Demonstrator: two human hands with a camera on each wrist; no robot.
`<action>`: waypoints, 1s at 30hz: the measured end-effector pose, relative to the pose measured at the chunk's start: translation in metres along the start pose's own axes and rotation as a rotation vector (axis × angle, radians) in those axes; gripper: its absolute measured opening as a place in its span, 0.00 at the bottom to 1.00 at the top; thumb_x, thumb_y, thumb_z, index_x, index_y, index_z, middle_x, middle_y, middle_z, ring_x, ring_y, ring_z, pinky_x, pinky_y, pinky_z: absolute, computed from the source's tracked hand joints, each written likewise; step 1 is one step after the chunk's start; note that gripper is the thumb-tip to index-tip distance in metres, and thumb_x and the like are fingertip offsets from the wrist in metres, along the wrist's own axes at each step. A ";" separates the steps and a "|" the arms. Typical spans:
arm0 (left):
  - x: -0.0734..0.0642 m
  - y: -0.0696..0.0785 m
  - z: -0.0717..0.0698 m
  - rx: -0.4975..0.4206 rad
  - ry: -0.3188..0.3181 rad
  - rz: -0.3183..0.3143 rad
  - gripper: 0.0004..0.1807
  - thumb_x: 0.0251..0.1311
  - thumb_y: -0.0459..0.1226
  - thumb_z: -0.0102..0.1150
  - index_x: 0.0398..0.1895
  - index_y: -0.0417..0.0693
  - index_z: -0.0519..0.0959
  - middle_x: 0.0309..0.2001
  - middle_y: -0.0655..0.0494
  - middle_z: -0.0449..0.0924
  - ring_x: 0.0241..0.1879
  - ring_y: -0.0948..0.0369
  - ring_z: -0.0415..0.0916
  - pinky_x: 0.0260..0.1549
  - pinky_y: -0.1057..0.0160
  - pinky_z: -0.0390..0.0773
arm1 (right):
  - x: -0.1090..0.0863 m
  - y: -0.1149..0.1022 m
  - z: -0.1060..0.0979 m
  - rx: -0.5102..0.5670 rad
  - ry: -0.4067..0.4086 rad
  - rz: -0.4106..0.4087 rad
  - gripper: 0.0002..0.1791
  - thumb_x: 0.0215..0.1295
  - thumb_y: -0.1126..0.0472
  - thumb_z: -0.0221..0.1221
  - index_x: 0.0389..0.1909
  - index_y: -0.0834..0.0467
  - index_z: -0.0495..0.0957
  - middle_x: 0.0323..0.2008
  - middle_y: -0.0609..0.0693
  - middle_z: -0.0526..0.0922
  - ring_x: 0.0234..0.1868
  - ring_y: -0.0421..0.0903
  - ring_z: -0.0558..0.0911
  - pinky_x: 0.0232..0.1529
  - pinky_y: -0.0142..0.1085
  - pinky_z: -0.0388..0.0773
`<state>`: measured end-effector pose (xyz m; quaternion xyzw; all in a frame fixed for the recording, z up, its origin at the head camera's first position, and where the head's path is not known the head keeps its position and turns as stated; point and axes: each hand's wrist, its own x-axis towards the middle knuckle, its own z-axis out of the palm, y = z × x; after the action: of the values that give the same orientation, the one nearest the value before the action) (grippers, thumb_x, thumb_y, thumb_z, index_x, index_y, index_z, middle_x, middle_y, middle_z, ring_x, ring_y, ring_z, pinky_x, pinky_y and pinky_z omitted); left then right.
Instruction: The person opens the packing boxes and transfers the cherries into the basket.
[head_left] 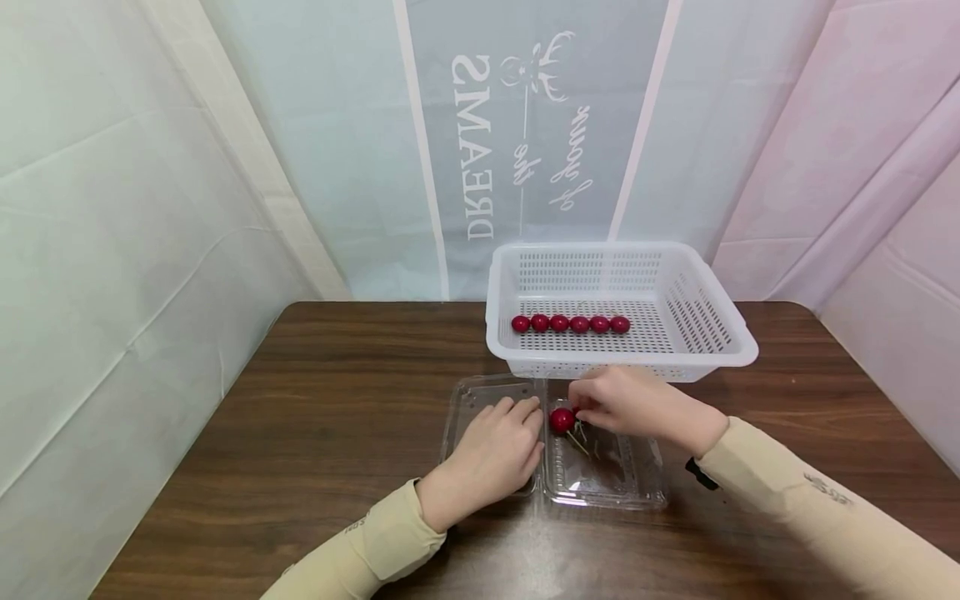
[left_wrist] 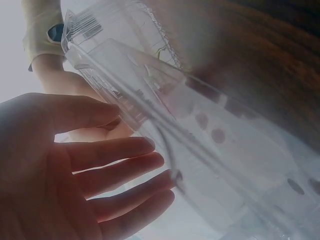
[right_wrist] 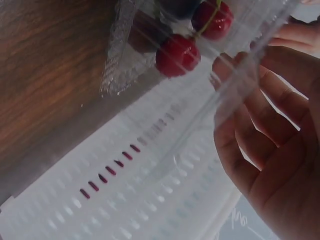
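A clear plastic clamshell box (head_left: 600,502) lies open on the table, its lid (head_left: 450,437) to the left. My left hand (head_left: 497,446) rests over the lid with straight, spread fingers (left_wrist: 120,177) touching its edge. Inside the right half is a red cherry (head_left: 561,421) with a stem. My right hand (head_left: 618,402) reaches into that half from behind, fingers curled, and pinches another cherry beside it, mostly hidden by the fingers. Through the plastic in the right wrist view, cherries (right_wrist: 177,55) show close to the fingertips, blurred by the wall.
Behind the box stands a white perforated basket (head_left: 731,337) with a row of several cherries (head_left: 579,324) inside. The brown wooden table (head_left: 330,400) extends to both sides. Printed cloth (head_left: 360,150) hangs behind the table.
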<state>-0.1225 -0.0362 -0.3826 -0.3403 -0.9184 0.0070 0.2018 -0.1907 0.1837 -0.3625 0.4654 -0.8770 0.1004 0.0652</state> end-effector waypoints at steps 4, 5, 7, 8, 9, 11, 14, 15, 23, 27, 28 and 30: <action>0.000 0.000 0.000 0.003 0.004 0.000 0.16 0.56 0.45 0.60 0.44 0.45 0.80 0.51 0.52 0.79 0.41 0.58 0.76 0.33 0.62 0.77 | 0.005 -0.002 0.003 0.017 -0.027 0.010 0.05 0.52 0.60 0.67 0.24 0.49 0.79 0.23 0.39 0.79 0.22 0.31 0.72 0.24 0.27 0.72; 0.000 0.000 0.000 0.004 0.004 0.000 0.17 0.56 0.45 0.60 0.44 0.45 0.80 0.51 0.52 0.79 0.41 0.58 0.76 0.33 0.62 0.77 | 0.006 -0.003 0.004 0.022 -0.038 0.019 0.05 0.53 0.60 0.66 0.25 0.49 0.79 0.23 0.39 0.79 0.22 0.30 0.72 0.24 0.27 0.72; 0.000 0.000 0.000 0.006 0.004 0.000 0.17 0.56 0.45 0.60 0.44 0.45 0.80 0.52 0.52 0.79 0.41 0.58 0.76 0.33 0.61 0.78 | 0.007 -0.003 0.006 0.025 -0.053 0.028 0.04 0.54 0.58 0.66 0.26 0.50 0.80 0.22 0.39 0.78 0.21 0.30 0.72 0.24 0.27 0.72; 0.000 0.000 0.000 0.006 0.003 0.000 0.17 0.56 0.45 0.60 0.44 0.46 0.80 0.52 0.52 0.79 0.41 0.58 0.76 0.33 0.61 0.78 | 0.008 -0.003 0.007 0.029 -0.059 0.031 0.04 0.54 0.59 0.66 0.27 0.51 0.80 0.23 0.39 0.79 0.21 0.30 0.71 0.24 0.27 0.72; 0.000 0.000 0.000 0.007 0.002 0.000 0.17 0.56 0.45 0.60 0.44 0.46 0.80 0.52 0.53 0.79 0.41 0.58 0.76 0.34 0.61 0.78 | 0.009 -0.003 0.008 0.031 -0.062 0.031 0.03 0.55 0.59 0.66 0.27 0.51 0.81 0.23 0.39 0.79 0.21 0.29 0.71 0.24 0.27 0.72; 0.000 -0.001 0.000 0.010 0.000 0.000 0.17 0.56 0.45 0.60 0.44 0.46 0.80 0.52 0.53 0.79 0.41 0.58 0.76 0.34 0.61 0.78 | 0.010 -0.003 0.009 0.032 -0.064 0.030 0.03 0.54 0.59 0.66 0.29 0.52 0.81 0.23 0.40 0.80 0.21 0.29 0.71 0.24 0.26 0.72; 0.000 0.000 0.000 0.011 0.002 0.002 0.17 0.56 0.45 0.60 0.44 0.46 0.80 0.52 0.53 0.79 0.41 0.58 0.76 0.33 0.62 0.77 | 0.011 -0.002 0.012 0.043 -0.068 0.029 0.04 0.54 0.58 0.66 0.31 0.52 0.82 0.24 0.40 0.80 0.21 0.28 0.71 0.24 0.26 0.71; 0.000 0.000 0.000 0.012 0.002 0.003 0.17 0.55 0.45 0.60 0.44 0.46 0.80 0.52 0.53 0.79 0.41 0.58 0.76 0.33 0.62 0.77 | 0.011 -0.002 0.013 0.043 -0.069 0.028 0.05 0.55 0.58 0.66 0.31 0.52 0.82 0.24 0.40 0.80 0.21 0.28 0.71 0.24 0.26 0.71; 0.001 0.000 0.000 0.005 -0.037 -0.007 0.17 0.57 0.45 0.58 0.46 0.46 0.79 0.52 0.53 0.79 0.42 0.58 0.76 0.35 0.62 0.77 | 0.011 -0.003 0.016 0.061 -0.075 0.012 0.05 0.53 0.60 0.67 0.31 0.52 0.82 0.22 0.41 0.77 0.21 0.32 0.72 0.23 0.25 0.69; 0.000 0.001 0.000 0.003 -0.044 -0.009 0.17 0.58 0.45 0.58 0.46 0.46 0.79 0.52 0.53 0.79 0.42 0.58 0.76 0.35 0.61 0.78 | 0.010 -0.005 0.015 0.070 -0.082 0.000 0.06 0.51 0.63 0.68 0.31 0.52 0.83 0.24 0.42 0.79 0.25 0.34 0.75 0.25 0.26 0.72; 0.000 0.001 0.000 0.004 -0.043 -0.010 0.17 0.58 0.45 0.57 0.46 0.46 0.79 0.52 0.53 0.79 0.42 0.58 0.76 0.35 0.61 0.78 | 0.009 -0.005 0.015 0.070 -0.089 0.001 0.06 0.50 0.64 0.68 0.31 0.52 0.84 0.25 0.43 0.79 0.25 0.34 0.76 0.25 0.26 0.72; 0.000 0.000 0.000 0.008 -0.041 -0.011 0.17 0.58 0.45 0.58 0.46 0.46 0.79 0.52 0.53 0.79 0.42 0.58 0.76 0.35 0.61 0.78 | 0.008 -0.008 0.012 0.075 -0.098 -0.002 0.07 0.49 0.65 0.68 0.30 0.52 0.84 0.25 0.44 0.80 0.25 0.35 0.76 0.25 0.26 0.73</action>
<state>-0.1222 -0.0359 -0.3827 -0.3343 -0.9241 0.0163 0.1843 -0.1892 0.1700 -0.3720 0.4727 -0.8743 0.1103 0.0046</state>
